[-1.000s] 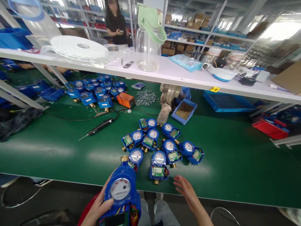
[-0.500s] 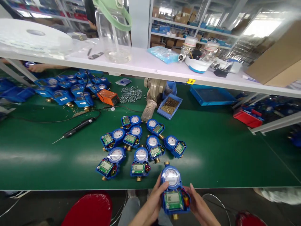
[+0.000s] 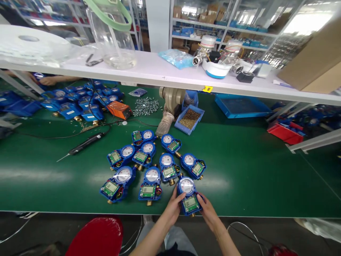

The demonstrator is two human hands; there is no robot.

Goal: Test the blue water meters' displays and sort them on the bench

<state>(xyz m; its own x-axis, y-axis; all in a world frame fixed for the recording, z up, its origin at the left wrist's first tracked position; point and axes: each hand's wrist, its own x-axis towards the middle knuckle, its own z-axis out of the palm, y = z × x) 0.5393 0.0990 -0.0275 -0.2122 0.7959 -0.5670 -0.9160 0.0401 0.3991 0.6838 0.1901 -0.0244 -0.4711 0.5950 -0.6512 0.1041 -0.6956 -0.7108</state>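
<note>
Here, the left hand (image 3: 172, 209) and right hand (image 3: 209, 214) are gripping a blue meter (image 3: 189, 195) at the worktop's (image 3: 253, 177) near edge; its dial end (image 3: 186, 185) is pointing away, long axis leaning slightly left.

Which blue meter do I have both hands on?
The frontmost meter on the bench, held between your left hand and right hand; your hands touch no others.
</note>
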